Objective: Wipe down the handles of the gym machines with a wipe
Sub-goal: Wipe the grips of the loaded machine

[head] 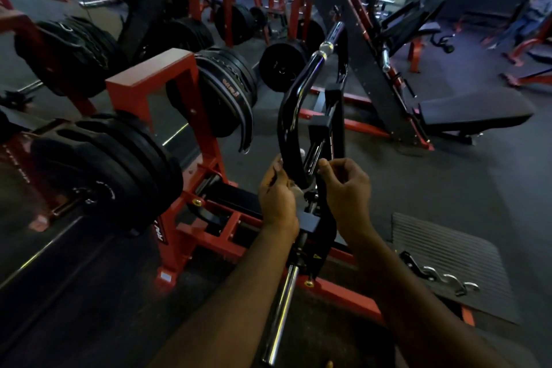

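Observation:
A glossy black curved handle bar [291,110] rises from the red machine in the middle of the view, ending in a chrome collar [326,47]. My left hand [277,197] is curled round the bar's lower end, with a bit of pale wipe [295,192] showing at its fingers. My right hand [343,185] is just right of the bar, its thumb and fingers pinched together near a black strap-like part [324,218]; what it pinches is too dark to make out.
Black weight plates [101,176] hang on red pegs at left. A chrome sleeve [280,314] juts toward me below the hands. A ribbed foot mat [448,260] with a chrome chain lies at right. A black bench [472,112] stands behind it.

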### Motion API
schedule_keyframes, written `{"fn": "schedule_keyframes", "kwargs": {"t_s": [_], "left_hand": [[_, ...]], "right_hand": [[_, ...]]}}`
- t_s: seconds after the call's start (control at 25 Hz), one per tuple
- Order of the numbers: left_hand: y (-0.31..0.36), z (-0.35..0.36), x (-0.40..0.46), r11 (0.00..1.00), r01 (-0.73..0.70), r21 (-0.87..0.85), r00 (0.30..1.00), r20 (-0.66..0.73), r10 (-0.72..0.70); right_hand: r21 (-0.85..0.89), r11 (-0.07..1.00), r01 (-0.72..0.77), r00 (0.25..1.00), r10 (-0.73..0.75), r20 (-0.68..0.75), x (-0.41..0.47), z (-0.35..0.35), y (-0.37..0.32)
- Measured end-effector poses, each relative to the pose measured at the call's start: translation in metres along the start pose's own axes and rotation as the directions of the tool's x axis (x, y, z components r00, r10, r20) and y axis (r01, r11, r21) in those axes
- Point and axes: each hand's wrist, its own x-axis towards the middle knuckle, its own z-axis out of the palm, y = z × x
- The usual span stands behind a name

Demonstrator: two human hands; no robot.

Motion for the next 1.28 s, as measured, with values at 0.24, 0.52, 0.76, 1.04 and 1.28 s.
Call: {"fn": "schedule_keyframes", "kwargs": {"t_s": [0.24, 0.52, 0.76, 1.04, 1.28], "left_hand": [[0.044, 0.026, 0.025, 0.968, -0.189, 0.162, 0.967, -0.142, 0.213], [0.025, 0.027, 0.012, 0.992, -0.119, 0.052, 0.983, -0.133, 0.125], [0.081, 0.046, 0.042, 0.921, -0.070, 0.384, 0.957, -0.235, 0.171], [0.061, 0.050, 0.028, 0.872, -0.145, 0.467, 0.951, -0.178, 0.254], [0.123, 0.097, 0.083, 0.544, -0.075, 0.835, 0.991, 0.002, 0.133]], "right_hand": [[-0.128, 0.979, 0.161, 0.922, -0.103, 0.373, 0.015, 0.017, 0.029], [-0.139, 0.955, 0.263, 0.889, -0.184, 0.420, 0.024, 0.022, 0.053], [-0.086, 0.968, 0.235, 0.880, -0.175, 0.442, 0.025, 0.020, 0.051], [-0.067, 0.975, 0.210, 0.867, -0.154, 0.473, 0.021, 0.012, 0.041], [0.160, 0.951, 0.266, 0.899, -0.304, 0.316, 0.050, 0.002, -0.021]]}}
